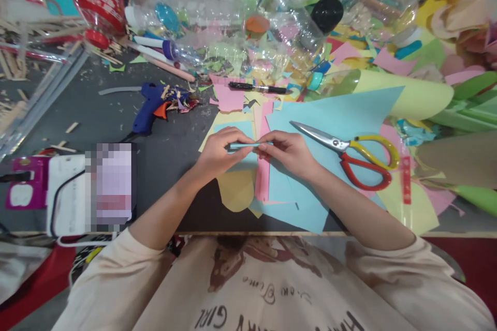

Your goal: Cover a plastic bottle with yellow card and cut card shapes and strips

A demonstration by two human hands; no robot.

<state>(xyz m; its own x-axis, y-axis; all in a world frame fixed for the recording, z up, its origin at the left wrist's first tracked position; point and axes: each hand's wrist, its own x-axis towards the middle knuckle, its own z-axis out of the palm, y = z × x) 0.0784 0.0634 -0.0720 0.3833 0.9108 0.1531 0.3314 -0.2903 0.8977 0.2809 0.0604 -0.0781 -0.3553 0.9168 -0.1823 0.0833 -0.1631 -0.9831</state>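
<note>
Between both hands I hold a narrow strip of blue paper [244, 145], stretched sideways over the table. My left hand [223, 150] pinches its left part with thumb and fingers. My right hand [289, 150] grips the right end, and the two hands' fingertips nearly meet. Under them lie a large light-blue paper sheet [298, 199], a pink paper strip [263, 181] and a tan rounded paper piece [236, 191]. To the right of my right hand, scissors [337, 143] with a yellow and a red handle rest partly open on the blue sheet.
A blue hot glue gun [149, 106] lies to the left, its cord running forward. A black pen [258, 88] lies beyond my hands. Clear plastic bottles [217, 0] and paper scraps crowd the back. A white power strip [64, 191] sits near the left front edge.
</note>
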